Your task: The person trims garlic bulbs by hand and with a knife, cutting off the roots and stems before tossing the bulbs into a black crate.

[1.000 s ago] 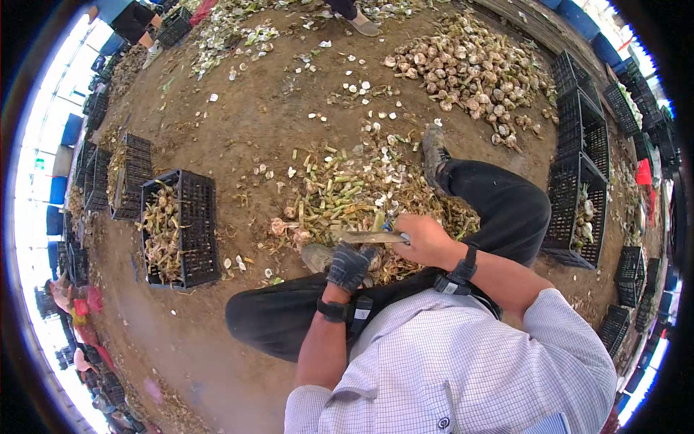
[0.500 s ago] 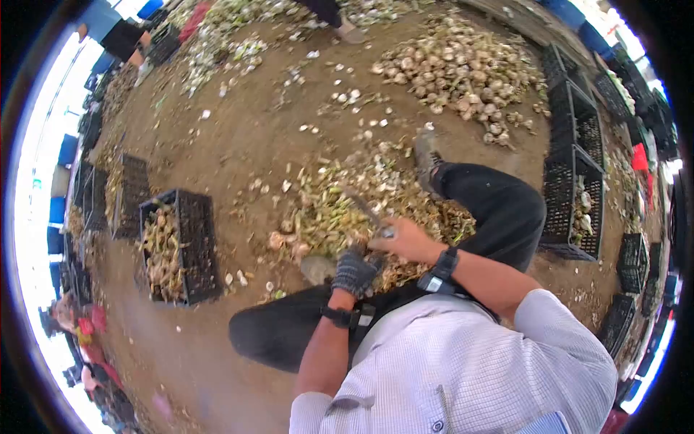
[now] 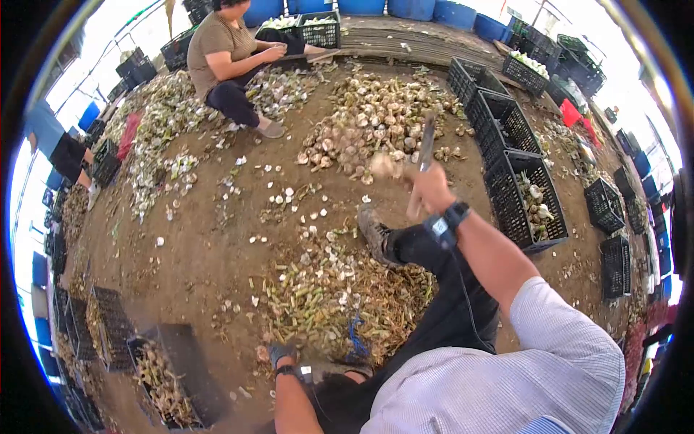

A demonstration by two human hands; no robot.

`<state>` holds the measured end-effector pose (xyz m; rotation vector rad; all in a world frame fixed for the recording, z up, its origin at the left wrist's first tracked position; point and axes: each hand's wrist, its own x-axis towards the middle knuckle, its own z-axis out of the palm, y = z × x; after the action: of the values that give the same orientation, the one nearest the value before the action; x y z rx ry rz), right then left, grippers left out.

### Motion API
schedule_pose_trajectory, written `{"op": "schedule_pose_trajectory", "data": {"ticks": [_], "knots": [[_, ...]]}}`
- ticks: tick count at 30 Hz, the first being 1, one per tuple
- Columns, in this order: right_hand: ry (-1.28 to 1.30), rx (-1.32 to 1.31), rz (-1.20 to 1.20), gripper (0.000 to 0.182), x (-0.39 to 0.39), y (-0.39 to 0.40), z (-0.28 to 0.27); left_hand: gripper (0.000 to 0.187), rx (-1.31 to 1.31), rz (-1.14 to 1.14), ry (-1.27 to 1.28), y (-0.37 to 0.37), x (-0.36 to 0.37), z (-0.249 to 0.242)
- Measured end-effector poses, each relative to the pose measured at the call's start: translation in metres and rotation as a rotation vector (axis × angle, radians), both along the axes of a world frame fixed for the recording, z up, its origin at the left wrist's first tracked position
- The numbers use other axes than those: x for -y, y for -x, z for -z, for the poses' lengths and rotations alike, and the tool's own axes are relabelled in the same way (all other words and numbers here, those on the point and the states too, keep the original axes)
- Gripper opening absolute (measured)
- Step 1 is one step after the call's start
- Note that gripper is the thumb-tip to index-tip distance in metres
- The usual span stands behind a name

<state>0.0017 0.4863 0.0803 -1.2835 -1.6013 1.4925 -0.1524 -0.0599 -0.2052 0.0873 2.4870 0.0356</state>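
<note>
My right hand [image 3: 431, 186] is stretched forward, closed around a knife [image 3: 427, 141] whose blade points up and away from me. A blurred garlic bulb [image 3: 384, 166] shows just beyond its fingers, overlapping the edge of the garlic heap [image 3: 390, 108]. Low on the left, my left hand [image 3: 281, 352], in a dark grey knitted glove, is down near the ground beside my shoe. Close to its fingers lies a pinkish garlic bulb [image 3: 263, 353]; the grip of that hand is smeared. Cut stems and peelings [image 3: 325, 296] cover the ground between my legs.
Black crates [image 3: 531, 199] stand in a row on the right. Another crate [image 3: 170, 376] with trimmed garlic sits at lower left. A seated person [image 3: 228, 54] works at the back beside a pile of peelings [image 3: 155, 119]; someone else stands at far left.
My hands have moved apart: the right went forward toward the garlic heap with the knife, the left down and left beside my shoe. My view has tilted up, showing the seated person.
</note>
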Motion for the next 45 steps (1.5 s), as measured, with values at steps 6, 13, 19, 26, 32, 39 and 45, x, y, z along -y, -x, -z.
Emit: {"op": "schedule_pose_trajectory", "data": {"ticks": [6, 13, 19, 26, 32, 39, 45], "knots": [[-0.171, 0.151, -0.152, 0.032, -0.001, -0.005, 0.001, 0.070, 0.147, 0.224, 0.269, 0.002, -0.001, 0.030], [0.067, 0.330, -0.502, 0.028, 0.123, -0.043, 0.043, 0.057, -0.022, 0.855, 0.671, -0.016, 0.007, 0.042], [-0.189, 0.437, -0.780, 0.050, 0.155, -0.063, 0.047, 0.037, -0.109, 0.357, 0.012, -0.013, 0.011, -0.006], [-0.225, 0.437, -0.905, 0.044, 0.182, -0.065, 0.058, 0.034, -0.242, 0.769, -0.352, -0.035, -0.035, -0.151], [-0.293, 0.293, -1.155, 0.040, 0.207, -0.063, 0.036, 0.033, 0.373, -0.363, -1.464, -0.108, -0.071, -0.185], [-0.481, 0.046, -1.230, 0.027, 0.236, -0.071, 0.018, 0.038, 0.859, -0.721, -1.458, -0.150, -0.087, -0.221], [-0.676, 0.651, -1.471, 0.027, 0.208, -0.073, 0.082, 0.041, 0.257, 0.207, -1.419, -0.141, -0.047, -0.206]]}}
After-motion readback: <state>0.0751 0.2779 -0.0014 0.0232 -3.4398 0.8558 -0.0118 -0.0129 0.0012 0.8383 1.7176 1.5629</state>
